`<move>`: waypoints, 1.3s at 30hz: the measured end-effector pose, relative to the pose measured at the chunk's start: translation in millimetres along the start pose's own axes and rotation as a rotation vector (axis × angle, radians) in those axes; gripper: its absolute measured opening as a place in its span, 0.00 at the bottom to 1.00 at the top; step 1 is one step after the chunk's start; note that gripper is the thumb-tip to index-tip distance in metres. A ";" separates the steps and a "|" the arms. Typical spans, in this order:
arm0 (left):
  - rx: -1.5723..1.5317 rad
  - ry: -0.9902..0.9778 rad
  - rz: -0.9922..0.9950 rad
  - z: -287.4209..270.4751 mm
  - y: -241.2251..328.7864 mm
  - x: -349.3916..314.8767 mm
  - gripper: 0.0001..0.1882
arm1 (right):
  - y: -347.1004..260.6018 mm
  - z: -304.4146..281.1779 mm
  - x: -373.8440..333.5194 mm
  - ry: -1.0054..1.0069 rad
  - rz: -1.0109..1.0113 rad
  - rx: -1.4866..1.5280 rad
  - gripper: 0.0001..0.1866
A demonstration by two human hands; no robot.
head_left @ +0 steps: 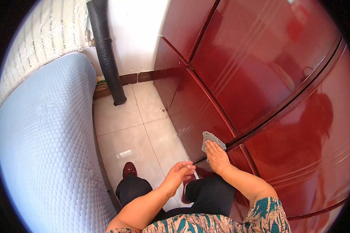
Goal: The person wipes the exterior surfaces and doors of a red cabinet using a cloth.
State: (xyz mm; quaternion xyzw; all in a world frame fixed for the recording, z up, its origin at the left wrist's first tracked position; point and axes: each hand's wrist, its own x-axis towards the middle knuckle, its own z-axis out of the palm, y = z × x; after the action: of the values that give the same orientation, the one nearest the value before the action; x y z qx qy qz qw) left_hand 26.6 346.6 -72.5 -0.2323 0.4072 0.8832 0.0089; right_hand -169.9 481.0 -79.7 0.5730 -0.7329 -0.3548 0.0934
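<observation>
My right hand point(218, 156) presses a folded grey cloth point(208, 136) against the glossy dark red cabinet point(229, 93), near the gap between its lower panels. Its fingers lie together over the cloth, which sticks out beyond the fingertips. Lower and to the left, my left hand point(179, 173) hangs in front of my knee, apart from the cabinet. The fingers are curled in toward the thumb, and whatever they may hold is hidden.
On the left stands a mattress point(46, 124) with a light blue quilted cover, beside a cream woven cloth point(46, 35). A black wrapped pipe point(107, 54) comes down by the white wall point(138, 35). Pale floor tiles point(120, 116) run between mattress and cabinet, under my dark red shoes point(129, 169).
</observation>
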 end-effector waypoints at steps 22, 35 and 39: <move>-0.100 -0.131 -0.013 3.0 12.2 -15.5 0.19 | 38.2 -13.7 240.9 0.276 0.247 0.120 0.24; -0.125 -0.092 -0.082 4.8 16.4 -7.1 0.19 | -95.3 117.2 141.6 -0.384 -0.073 0.152 0.25; -0.082 -0.041 -0.071 6.6 11.9 -4.3 0.18 | -83.2 89.6 105.3 -0.497 -0.265 0.114 0.24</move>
State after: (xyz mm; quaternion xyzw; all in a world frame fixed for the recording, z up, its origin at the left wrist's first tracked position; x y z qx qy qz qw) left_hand 25.4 344.1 -58.5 -0.2288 0.3617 0.9029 0.0391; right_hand -188.5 415.0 -225.7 0.5635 -0.6709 -0.4516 -0.1686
